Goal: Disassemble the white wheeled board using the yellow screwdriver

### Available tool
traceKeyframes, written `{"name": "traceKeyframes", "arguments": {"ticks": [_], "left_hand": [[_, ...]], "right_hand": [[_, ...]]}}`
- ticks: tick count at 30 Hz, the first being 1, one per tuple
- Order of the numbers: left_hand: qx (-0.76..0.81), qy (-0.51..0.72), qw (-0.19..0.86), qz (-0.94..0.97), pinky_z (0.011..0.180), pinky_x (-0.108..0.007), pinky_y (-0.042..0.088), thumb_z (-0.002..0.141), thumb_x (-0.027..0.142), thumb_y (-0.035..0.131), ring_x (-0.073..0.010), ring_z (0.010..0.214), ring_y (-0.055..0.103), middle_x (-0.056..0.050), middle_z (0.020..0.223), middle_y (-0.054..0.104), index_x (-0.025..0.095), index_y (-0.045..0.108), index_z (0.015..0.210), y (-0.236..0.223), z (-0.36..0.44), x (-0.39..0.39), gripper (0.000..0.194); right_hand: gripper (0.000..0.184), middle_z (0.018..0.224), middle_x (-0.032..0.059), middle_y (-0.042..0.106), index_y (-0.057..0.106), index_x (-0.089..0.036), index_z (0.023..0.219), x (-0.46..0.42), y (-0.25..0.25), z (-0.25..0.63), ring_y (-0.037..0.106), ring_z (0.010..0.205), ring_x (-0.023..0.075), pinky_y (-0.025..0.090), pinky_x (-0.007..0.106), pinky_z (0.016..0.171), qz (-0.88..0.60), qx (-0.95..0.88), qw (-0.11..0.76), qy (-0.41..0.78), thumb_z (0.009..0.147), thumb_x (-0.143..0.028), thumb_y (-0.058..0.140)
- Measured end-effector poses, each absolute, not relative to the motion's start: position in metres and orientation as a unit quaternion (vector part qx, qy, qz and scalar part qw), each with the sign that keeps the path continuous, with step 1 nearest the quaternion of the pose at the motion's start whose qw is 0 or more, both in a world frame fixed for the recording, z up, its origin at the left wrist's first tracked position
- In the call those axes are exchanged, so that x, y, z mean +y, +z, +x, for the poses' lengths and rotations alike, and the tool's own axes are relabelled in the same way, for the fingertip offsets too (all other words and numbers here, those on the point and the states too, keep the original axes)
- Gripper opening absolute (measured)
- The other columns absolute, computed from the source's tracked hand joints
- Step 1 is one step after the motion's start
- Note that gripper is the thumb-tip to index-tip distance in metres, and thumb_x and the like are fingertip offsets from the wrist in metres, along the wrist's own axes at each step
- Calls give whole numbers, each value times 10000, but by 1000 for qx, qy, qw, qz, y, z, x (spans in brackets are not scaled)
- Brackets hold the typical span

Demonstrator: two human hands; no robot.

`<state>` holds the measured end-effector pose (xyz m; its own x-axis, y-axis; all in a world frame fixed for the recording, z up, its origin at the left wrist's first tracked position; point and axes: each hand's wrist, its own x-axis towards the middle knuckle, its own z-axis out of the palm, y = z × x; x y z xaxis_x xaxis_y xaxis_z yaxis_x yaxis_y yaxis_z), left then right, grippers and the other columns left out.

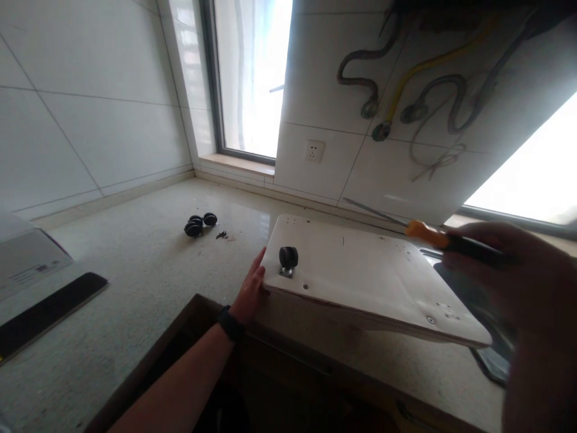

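My right hand (500, 252) is closed around a screwdriver (426, 233) with an orange-and-black handle. Its long shaft points left above a white panel (356, 270) with rounded corners, and the tip touches nothing. At the panel's left end my left hand (252, 291), with a dark band on the wrist, grips the edge. One black caster wheel (288, 257) stands on a small metal plate near that corner. Small screw holes show at the other corners, along with several larger recessed fittings. What lies under the panel is mostly hidden.
Several loose black casters (193, 225) lie on the speckled countertop (148, 258), beside a small pile of dark screws (222, 235). A box (31, 258) and a dark flat strip (54, 310) are at left. A sink (489, 361) shows at right; pipes (396, 90) hang on the wall.
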<state>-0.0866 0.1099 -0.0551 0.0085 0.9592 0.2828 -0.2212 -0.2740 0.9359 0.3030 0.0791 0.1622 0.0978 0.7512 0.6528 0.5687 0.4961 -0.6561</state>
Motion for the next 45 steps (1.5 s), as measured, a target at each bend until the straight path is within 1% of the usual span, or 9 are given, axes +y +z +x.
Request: {"name": "traceKeyframes", "arguments": {"ticks": [3, 5, 7, 10, 13, 19, 24, 39, 45], "left_hand": [[350, 593, 483, 540, 1293, -533, 175, 993, 569, 506, -307, 1569, 264, -94, 1695, 308, 247, 322, 1610, -55, -91, 108, 720], [344, 584, 486, 551, 1292, -532, 172, 970, 590, 543, -318, 1562, 278, -108, 1695, 304, 246, 277, 1624, -53, -93, 107, 786], [343, 580, 490, 553, 1291, -523, 177, 961, 595, 556, -320, 1558, 288, -115, 1695, 303, 244, 256, 1629, -51, -94, 105, 812], [344, 577, 498, 549, 1289, -516, 182, 975, 575, 543, -307, 1556, 296, -121, 1696, 299, 237, 240, 1631, -51, -93, 105, 797], [342, 572, 510, 544, 1279, -523, 211, 981, 572, 533, -299, 1561, 286, -128, 1699, 287, 233, 213, 1636, -51, -93, 106, 804], [355, 568, 508, 541, 1271, -522, 233, 974, 578, 538, -307, 1553, 304, -130, 1698, 289, 229, 224, 1634, -49, -93, 106, 809], [367, 563, 501, 545, 1279, -529, 204, 979, 579, 524, -317, 1541, 327, -126, 1685, 322, 235, 226, 1636, -50, -93, 106, 799], [358, 567, 509, 540, 1259, -552, 256, 972, 582, 539, -323, 1558, 289, -122, 1690, 315, 249, 240, 1634, -50, -94, 106, 800], [347, 567, 515, 541, 1264, -531, 238, 997, 533, 519, -306, 1562, 279, -109, 1698, 296, 255, 227, 1635, -50, -94, 106, 755]], "right_hand": [[393, 729, 19, 709, 745, -281, 915, 113, 170, 249, 653, 522, 176, 560, 308, 475, -387, -621, 629, 262, 577, -234, 939], [375, 727, -19, 695, 710, -267, 887, 133, 165, 225, 647, 516, 140, 572, 264, 480, -343, -575, 672, 316, 585, -222, 928], [371, 796, -18, 707, 707, -276, 929, 150, 158, 210, 698, 658, 143, 563, 213, 479, -282, -550, 714, 329, 619, -228, 905], [290, 893, 6, 703, 694, -293, 1040, 166, 147, 197, 717, 857, 171, 533, 200, 457, -227, -546, 740, 321, 776, -320, 812], [291, 921, 30, 695, 640, -277, 1131, 169, 136, 183, 681, 728, 161, 469, 220, 400, -253, -573, 715, 311, 882, -410, 711], [446, 938, 22, 658, 460, -300, 1205, 157, 126, 148, 571, 566, 126, 436, 257, 396, -253, -670, 625, 309, 885, -474, 717], [406, 957, 14, 633, 434, -305, 1209, 153, 122, 137, 575, 594, 112, 425, 231, 395, -227, -690, 618, 300, 920, -416, 696], [382, 971, 5, 598, 381, -301, 1219, 155, 112, 130, 533, 537, 83, 427, 228, 403, -237, -704, 598, 302, 963, -431, 632], [364, 910, -46, 518, 330, -317, 1159, 152, 110, 130, 520, 473, 53, 414, 197, 366, -272, -704, 598, 271, 969, -399, 630]]}}
